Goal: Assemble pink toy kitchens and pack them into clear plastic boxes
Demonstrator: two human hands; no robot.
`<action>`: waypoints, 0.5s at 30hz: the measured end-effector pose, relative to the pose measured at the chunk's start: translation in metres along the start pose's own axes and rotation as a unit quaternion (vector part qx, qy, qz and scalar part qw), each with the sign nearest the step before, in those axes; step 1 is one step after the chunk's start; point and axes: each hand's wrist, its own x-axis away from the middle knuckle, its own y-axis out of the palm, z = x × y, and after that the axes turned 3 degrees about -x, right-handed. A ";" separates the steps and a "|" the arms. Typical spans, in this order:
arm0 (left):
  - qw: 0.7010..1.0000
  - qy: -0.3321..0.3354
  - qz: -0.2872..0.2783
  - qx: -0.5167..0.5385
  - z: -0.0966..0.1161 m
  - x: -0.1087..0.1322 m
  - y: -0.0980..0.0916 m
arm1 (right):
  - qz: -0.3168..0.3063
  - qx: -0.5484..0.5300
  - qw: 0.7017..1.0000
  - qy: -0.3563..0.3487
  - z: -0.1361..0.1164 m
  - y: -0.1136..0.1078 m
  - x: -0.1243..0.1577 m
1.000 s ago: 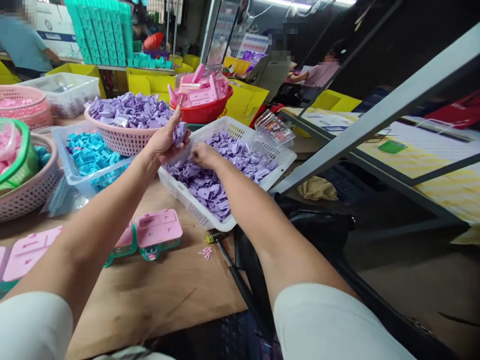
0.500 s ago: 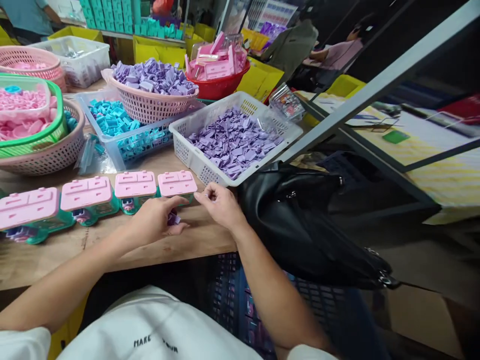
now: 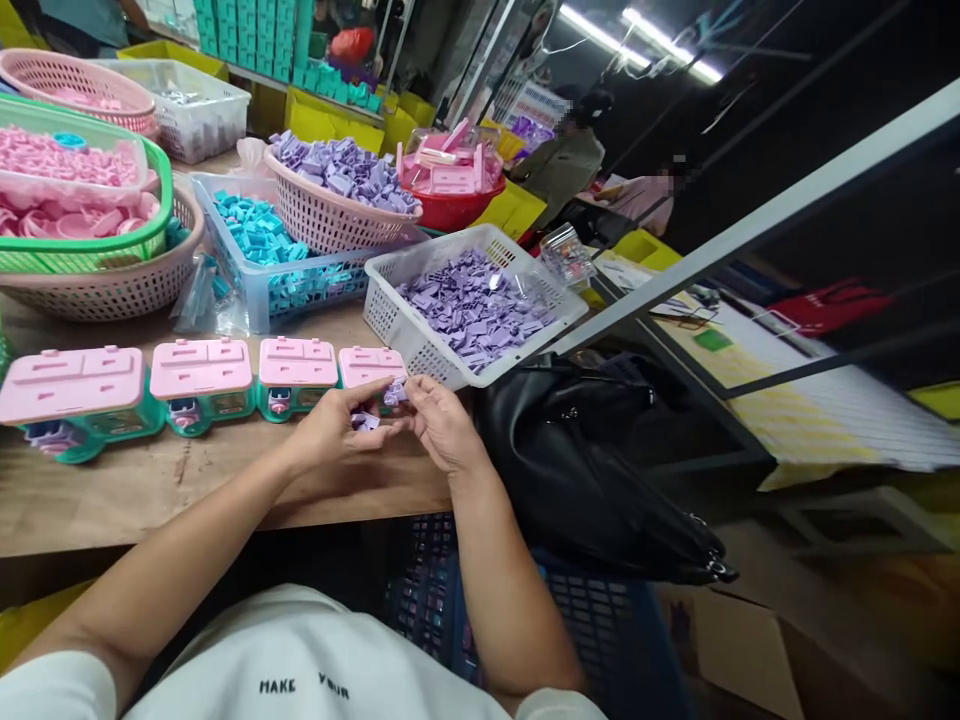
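Note:
My left hand (image 3: 335,430) rests on the wooden table (image 3: 150,480), cupped around several small purple plastic pieces (image 3: 365,421). My right hand (image 3: 441,422) meets it, fingertips pinching one purple piece (image 3: 394,392) near the rightmost of a row of pink-topped, green-based toy units (image 3: 292,372). Just behind the hands stands a white basket (image 3: 405,335) full of flat purple pieces.
A pink basket (image 3: 322,215) of purple parts, a blue crate (image 3: 262,290) of teal parts, a red bowl (image 3: 450,210) and green and pink baskets (image 3: 97,250) crowd the table. A black bag (image 3: 592,470) lies at my right. Other people sit at the far benches.
My hands left the white basket and came down to the table's front edge with purple pieces. The view dropped toward the row of pink toys, and my right hand now pinches one piece.

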 end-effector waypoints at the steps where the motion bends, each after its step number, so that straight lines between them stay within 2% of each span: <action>1: 1.000 -0.003 -0.010 0.027 0.002 0.000 -0.003 | 0.000 -0.017 1.000 0.003 0.000 0.000 0.000; 5: 0.998 0.008 -0.043 0.041 0.008 0.001 -0.006 | 0.006 -0.032 0.999 -0.018 0.002 0.003 -0.010; 8: 0.994 0.043 -0.002 -0.104 0.005 0.002 -0.003 | 0.037 0.088 0.990 -0.105 0.001 0.001 -0.026; 10: 0.966 0.074 0.044 -0.244 0.000 0.002 0.001 | 0.081 0.215 0.952 -0.203 -0.005 -0.004 -0.038; 12: 0.931 0.087 0.064 -0.350 -0.004 0.002 0.004 | 0.097 0.339 0.893 -0.281 -0.012 -0.010 -0.052; 13: 0.917 0.083 0.064 -0.384 -0.005 0.002 0.006 | 0.089 0.387 0.867 -0.300 -0.016 -0.013 -0.059; 15: 0.900 0.061 0.049 -0.429 -0.005 0.002 0.008 | 0.059 0.452 0.835 -0.307 -0.021 -0.019 -0.070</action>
